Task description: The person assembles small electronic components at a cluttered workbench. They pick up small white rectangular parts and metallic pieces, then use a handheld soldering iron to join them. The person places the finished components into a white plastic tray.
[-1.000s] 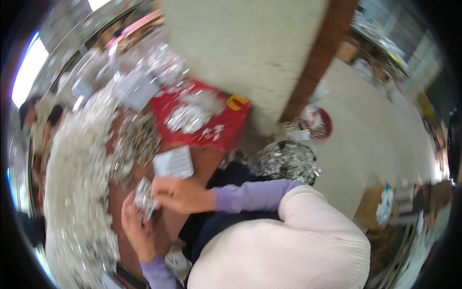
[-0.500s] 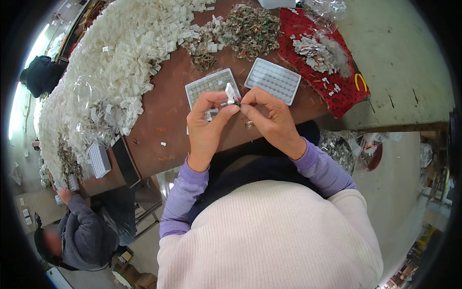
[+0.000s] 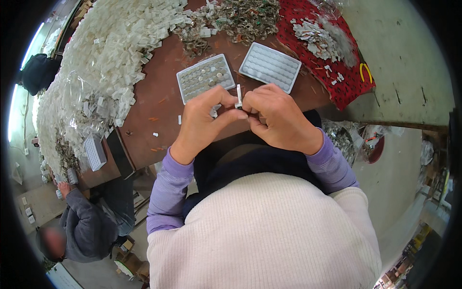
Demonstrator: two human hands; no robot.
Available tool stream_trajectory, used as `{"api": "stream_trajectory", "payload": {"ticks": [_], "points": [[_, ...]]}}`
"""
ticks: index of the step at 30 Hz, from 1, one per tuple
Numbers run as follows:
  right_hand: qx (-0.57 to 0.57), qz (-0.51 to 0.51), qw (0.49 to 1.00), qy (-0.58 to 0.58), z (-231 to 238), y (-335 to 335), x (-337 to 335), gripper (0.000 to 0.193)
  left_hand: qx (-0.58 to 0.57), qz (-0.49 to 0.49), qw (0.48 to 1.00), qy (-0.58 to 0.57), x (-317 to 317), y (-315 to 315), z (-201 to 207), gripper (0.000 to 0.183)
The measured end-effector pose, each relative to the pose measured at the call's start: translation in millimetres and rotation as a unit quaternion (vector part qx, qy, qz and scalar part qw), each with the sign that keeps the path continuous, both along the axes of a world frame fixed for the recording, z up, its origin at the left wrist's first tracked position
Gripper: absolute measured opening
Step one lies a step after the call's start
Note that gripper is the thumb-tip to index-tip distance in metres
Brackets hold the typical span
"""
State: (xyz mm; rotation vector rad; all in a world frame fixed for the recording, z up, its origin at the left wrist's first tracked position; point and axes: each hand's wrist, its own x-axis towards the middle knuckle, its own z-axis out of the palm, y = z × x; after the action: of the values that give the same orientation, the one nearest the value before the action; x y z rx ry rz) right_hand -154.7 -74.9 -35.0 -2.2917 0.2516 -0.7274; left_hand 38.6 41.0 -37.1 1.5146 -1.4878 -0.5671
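Close together above the table's front edge, both my hands pinch at one small white plastic piece [image 3: 239, 95]. It stands upright between the fingertips, narrow side showing, with a dark bit at its foot. My left hand [image 3: 198, 123] is closed on it with thumb and index finger; another whitish scrap [image 3: 215, 111] shows inside the curl of that hand. My right hand [image 3: 284, 118] has its fingers folded against the piece's right side, hiding part of it. Just beyond lie a white tray of small round discs [image 3: 182, 85] and a second white tray with rows of round recesses [image 3: 248, 72].
A large heap of whitish plastic pieces [image 3: 115, 43] covers the table's left. Tangled metallic-looking bits [image 3: 248, 21] lie at the back. On a red patterned cloth [image 3: 344, 91] are white pieces and yellow-handled pliers [image 3: 365, 73]. A co-worker in a grey top [image 3: 89, 226] is at lower left.
The white piece has turned from its broad side to its narrow side. My right hand has rolled over, its fingers now folded closer. The trays appear higher in the picture.
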Motion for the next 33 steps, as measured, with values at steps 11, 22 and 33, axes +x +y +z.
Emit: {"api": "stream_trajectory", "payload": {"ticks": [11, 22, 33], "points": [[-0.036, -0.137, 0.988, -0.068, -24.9, 6.0, 1.5, 0.016, 0.108, 0.137, 0.855, 0.489, -36.6, 10.9, -15.7, 0.024], [0.255, -0.105, 0.961, -0.022, -29.7, 20.7, 15.3, 0.012, 0.11, 0.083, 0.73, 0.67, -18.1, 23.0, -36.1, 0.017], [-0.096, -0.034, 0.993, -0.06, -29.8, 16.2, 36.8, 0.025, 0.112, 0.154, 0.866, 0.462, -24.5, 45.2, -32.2, 0.026]]}}
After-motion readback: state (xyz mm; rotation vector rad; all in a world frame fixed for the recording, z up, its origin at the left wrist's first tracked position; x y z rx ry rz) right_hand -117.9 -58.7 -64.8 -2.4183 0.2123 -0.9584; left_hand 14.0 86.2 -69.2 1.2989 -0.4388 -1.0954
